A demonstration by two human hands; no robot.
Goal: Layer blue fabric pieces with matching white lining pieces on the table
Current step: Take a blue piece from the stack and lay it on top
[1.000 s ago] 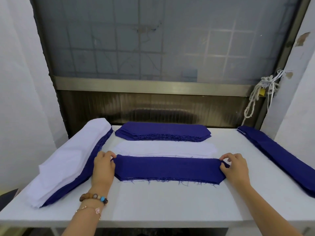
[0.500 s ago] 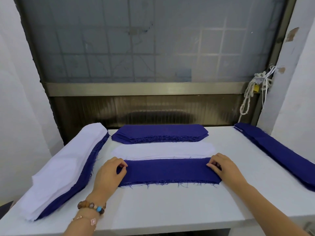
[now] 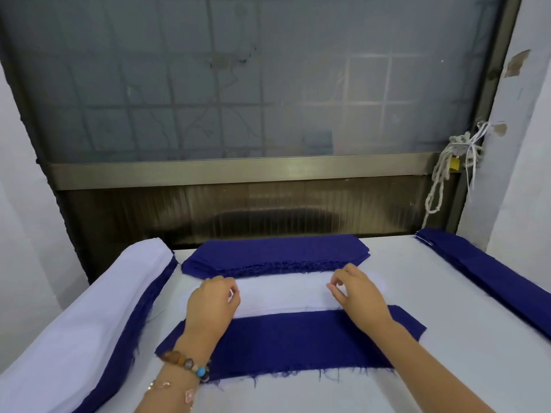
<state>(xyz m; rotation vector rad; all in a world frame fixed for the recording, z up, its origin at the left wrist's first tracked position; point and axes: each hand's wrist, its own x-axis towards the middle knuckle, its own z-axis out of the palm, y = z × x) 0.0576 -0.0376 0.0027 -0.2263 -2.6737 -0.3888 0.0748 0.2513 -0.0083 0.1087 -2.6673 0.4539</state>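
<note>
Found the blue fabric piece (image 3: pixel 292 341) flat on the table (image 3: pixel 328 394), just nearer than both grips, beneath both wrists. Saw the left hand (image 3: pixel 213 304), beaded bracelet (image 3: pixel 186 363) at its wrist, curled and pinching the white lining piece (image 3: pixel 286 293); saw the right hand (image 3: pixel 357 292) pinching the same piece between thumb and forefinger. Noted it lying flat between the two grips. Spotted a blue stack (image 3: pixel 274 251) just beyond the grips, a white-topped stack (image 3: pixel 98 299) left of the left grip, a blue row (image 3: pixel 483 272) well right of the right grip.

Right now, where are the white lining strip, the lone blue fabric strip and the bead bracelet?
white lining strip (image 3: pixel 283 295): head view, middle.
lone blue fabric strip (image 3: pixel 298 342): head view, centre.
bead bracelet (image 3: pixel 186 364): head view, middle beads.
</note>
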